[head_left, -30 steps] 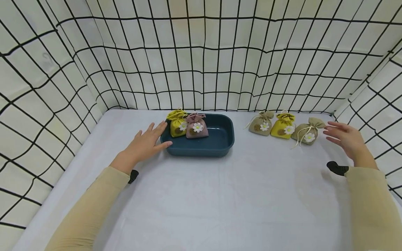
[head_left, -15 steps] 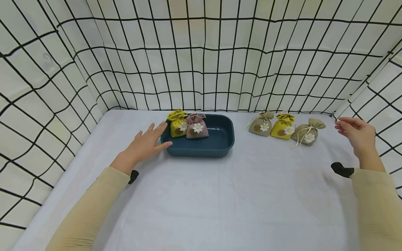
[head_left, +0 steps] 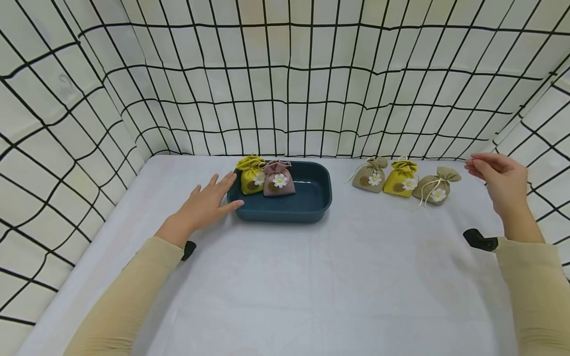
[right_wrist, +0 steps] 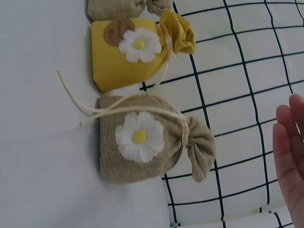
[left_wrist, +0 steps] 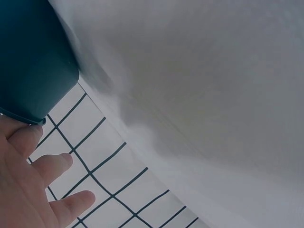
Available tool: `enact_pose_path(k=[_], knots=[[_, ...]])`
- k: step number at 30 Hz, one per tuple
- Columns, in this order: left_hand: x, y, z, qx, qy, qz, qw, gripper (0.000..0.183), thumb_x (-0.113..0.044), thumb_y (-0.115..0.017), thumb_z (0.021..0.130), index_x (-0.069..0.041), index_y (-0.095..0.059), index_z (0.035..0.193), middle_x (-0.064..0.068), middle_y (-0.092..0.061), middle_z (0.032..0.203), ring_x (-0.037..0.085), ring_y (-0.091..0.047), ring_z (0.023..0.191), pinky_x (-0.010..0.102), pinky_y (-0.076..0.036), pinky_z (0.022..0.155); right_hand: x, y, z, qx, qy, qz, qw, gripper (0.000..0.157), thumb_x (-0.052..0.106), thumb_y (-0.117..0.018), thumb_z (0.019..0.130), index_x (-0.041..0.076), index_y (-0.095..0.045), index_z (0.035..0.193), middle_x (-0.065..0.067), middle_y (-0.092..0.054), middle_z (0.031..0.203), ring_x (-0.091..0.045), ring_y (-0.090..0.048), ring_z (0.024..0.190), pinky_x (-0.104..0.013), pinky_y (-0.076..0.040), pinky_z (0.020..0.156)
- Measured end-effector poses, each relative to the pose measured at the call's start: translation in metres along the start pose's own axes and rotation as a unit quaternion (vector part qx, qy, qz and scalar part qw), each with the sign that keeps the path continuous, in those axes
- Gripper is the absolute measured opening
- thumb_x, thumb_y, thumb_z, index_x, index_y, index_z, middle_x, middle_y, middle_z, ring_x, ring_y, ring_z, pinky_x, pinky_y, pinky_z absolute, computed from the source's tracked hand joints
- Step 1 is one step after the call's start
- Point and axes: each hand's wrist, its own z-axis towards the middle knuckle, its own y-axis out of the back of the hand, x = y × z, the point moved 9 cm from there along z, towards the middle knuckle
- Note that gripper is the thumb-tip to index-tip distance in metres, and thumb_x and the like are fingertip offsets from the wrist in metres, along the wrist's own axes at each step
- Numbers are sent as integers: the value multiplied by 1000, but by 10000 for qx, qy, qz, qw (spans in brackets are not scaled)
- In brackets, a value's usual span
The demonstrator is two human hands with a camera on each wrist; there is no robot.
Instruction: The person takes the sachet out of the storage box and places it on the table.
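Note:
My left hand point(head_left: 201, 210) lies with spread fingers at the left end of a dark blue tub point(head_left: 280, 216); in the left wrist view its fingers touch the tub's rim point(left_wrist: 21, 118). Inside the tub, on its left side, sit a yellow drawstring pouch point(head_left: 249, 183) and a dusty pink one point(head_left: 279, 186). Loosely bent and holding nothing, my right hand point(head_left: 505, 185) hovers to the right of a tan drawstring pouch point(head_left: 432, 190), apart from it. This pouch point(right_wrist: 140, 137) bears a white cloth daisy and a loose cream cord in the right wrist view.
Beside the tan pouch stand another yellow pouch point(head_left: 401, 180) and a greyish-beige pouch point(head_left: 368, 179), in a row near the table's back edge. A white cloth covers the table point(head_left: 311, 277). Black grid netting point(head_left: 289, 84) over white sheeting walls the back and both sides.
My right hand has drawn away from the tan pouch to the right, then come slightly back left and up. Its fingers have gathered toward the thumb. My left hand and the pouches stay put.

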Motion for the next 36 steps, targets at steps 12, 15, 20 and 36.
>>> enact_pose_path(k=[12, 15, 20, 36], knots=[[1, 0, 1, -44, -24, 21, 10000, 88, -60, -49, 104, -13, -9, 167, 12, -9, 171, 43, -4, 155, 75, -6, 115, 24, -62, -8, 665, 710, -385, 9945, 22, -8, -60, 99, 5, -77, 104, 4, -75, 93, -6, -72, 86, -14, -56, 77], [1, 0, 1, -49, -34, 4, 10000, 89, -60, -49, 104, -13, -9, 167, 12, -9, 171, 43, -4, 155, 75, -6, 115, 28, -79, -13, 970, 730, -560, 9910, 19, -7, -60, 100, 2, -76, 107, 3, -75, 95, -7, -72, 87, -16, -57, 77], [1, 0, 1, -46, -29, -24, 10000, 88, -59, -50, 104, -13, -9, 167, 12, -9, 171, 43, -4, 155, 75, -6, 115, 31, -108, -22, 1371, 795, -1266, 9792, 16, -2, -61, 101, -3, -73, 112, 7, -74, 98, -7, -71, 90, -16, -57, 78], [0, -1, 2, -111, -44, 31, 9999, 88, -58, -52, 103, -12, -10, 167, 12, -10, 171, 43, -5, 155, 74, -7, 115, 33, -202, -47, 2608, 1258, -1863, 9389, 19, 0, -60, 103, -9, -70, 117, -4, -73, 104, -5, -67, 93, -14, -54, 82]])
